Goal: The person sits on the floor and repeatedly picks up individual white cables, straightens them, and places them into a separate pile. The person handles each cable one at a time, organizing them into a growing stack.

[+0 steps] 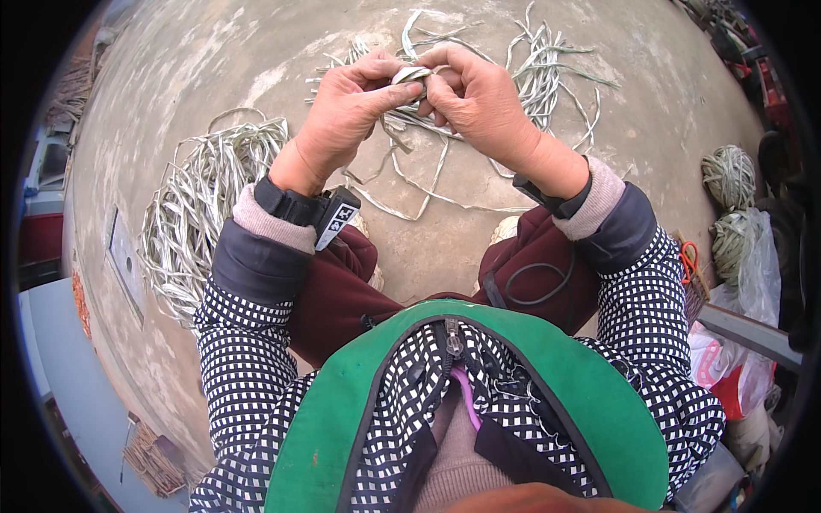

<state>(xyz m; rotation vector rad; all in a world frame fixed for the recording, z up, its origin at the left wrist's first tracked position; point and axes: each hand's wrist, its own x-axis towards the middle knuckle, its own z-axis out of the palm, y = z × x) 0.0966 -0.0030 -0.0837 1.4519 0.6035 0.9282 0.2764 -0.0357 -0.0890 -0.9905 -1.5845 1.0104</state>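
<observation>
Both hands are raised in front of me, close together above the floor. My left hand point(349, 109) pinches a small folded piece of pale straw strips point(412, 74) between thumb and fingers. My right hand point(481, 104) grips the other side of the same piece, its fingers curled tightly. The fingers partly hide how the strips cross. Behind and below the hands a loose bundle of pale, flat strips point(539, 81) lies spread on the floor. Some single strands trail from it toward my feet.
A large tangled heap of strips point(209, 201) lies on the concrete floor point(684, 94) to my left. At right are rolled bundles of strips point(729, 177), a clear plastic bag point(757, 269) and orange-handled scissors point(688, 261). A bundle of sticks point(152, 462) lies at lower left.
</observation>
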